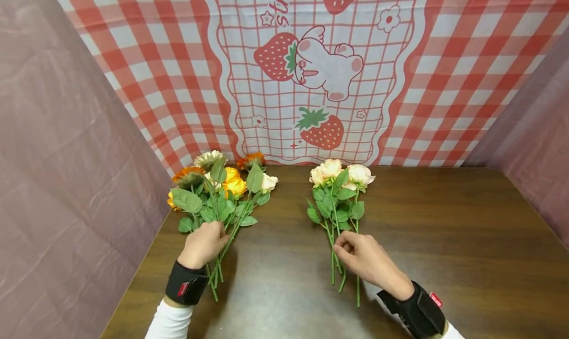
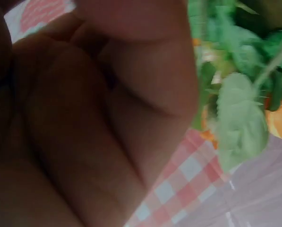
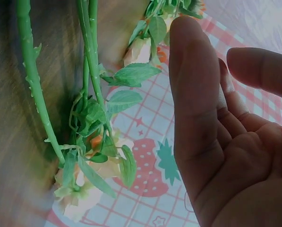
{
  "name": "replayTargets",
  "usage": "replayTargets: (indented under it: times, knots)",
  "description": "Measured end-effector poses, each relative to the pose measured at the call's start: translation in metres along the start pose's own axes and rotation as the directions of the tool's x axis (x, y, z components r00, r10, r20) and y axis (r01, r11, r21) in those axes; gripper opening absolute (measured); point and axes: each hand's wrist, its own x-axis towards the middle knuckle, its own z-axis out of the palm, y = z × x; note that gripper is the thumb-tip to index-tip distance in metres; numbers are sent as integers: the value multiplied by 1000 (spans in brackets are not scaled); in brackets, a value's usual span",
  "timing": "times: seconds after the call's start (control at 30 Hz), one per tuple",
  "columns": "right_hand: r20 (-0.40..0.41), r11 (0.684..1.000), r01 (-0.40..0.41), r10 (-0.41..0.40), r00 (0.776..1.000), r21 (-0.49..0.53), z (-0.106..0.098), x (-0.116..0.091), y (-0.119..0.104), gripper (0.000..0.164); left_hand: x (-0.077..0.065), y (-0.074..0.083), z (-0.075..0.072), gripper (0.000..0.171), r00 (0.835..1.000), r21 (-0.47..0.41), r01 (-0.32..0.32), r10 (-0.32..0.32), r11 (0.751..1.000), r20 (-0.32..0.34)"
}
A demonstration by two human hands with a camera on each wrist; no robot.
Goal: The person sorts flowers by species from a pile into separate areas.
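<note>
Stems (image 1: pixel 358 292) likely face you for easy reach: your left hand (image 1: pixel 202 245) curls over mixed flowers (image 1: pixel 225 208) at left, grip unclear; your right hand (image 1: pixel 368 257), fingers parted, is beside pale flowers (image 1: pixel 326 206) right of centre.

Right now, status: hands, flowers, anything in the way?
Left hand at the mixed bunch, grip hidden. Right hand by the pale bunch, empty. Pale bunch lies on table. Crossed stems in the mixed bunch might snag.
</note>
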Motion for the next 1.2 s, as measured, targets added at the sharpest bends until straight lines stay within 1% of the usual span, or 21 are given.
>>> replayTargets:
  times: [0.03,0.07,0.17,0.2,0.3,0.47,0.63,0.93,1.13,1.2]
  knots:
    - [-1,1000,4,-4,1000,-1,0,0,0,11,3,-2,4,33,1000,22,15,-15,1000,22]
    - [-1,1000,7,-7,1000,-2,0,0,0,11,5,-3,8,31,999,44,26,-27,999,29]
    - [5,1000,9,-9,1000,6,-1,1,0,12,11,-2,17,18,998,107,49,-52,993,29]
    - [6,1000,10,-10,1000,7,-2,1,0,12,12,0,19,13,998,126,52,-55,991,21]
    - [13,1000,4,-4,1000,9,-3,1,0,12,15,2,26,10,998,176,56,-57,983,0]
    - [16,1000,2,-2,1000,9,-3,1,0,11,14,3,34,4,997,218,67,-58,974,-48]
    - [15,1000,2,-3,1000,4,-2,1,0,11,12,2,39,3,996,237,66,-51,969,-68]
    - [21,1000,18,-18,1000,6,-1,0,1,8,10,8,43,4,995,258,59,-35,964,-97]
    - [34,999,35,-36,999,29,0,0,2,8,7,6,44,4,992,229,15,14,973,-127]
    - [45,998,47,-49,998,45,0,-1,2,8,7,5,43,6,991,219,0,29,976,-130]
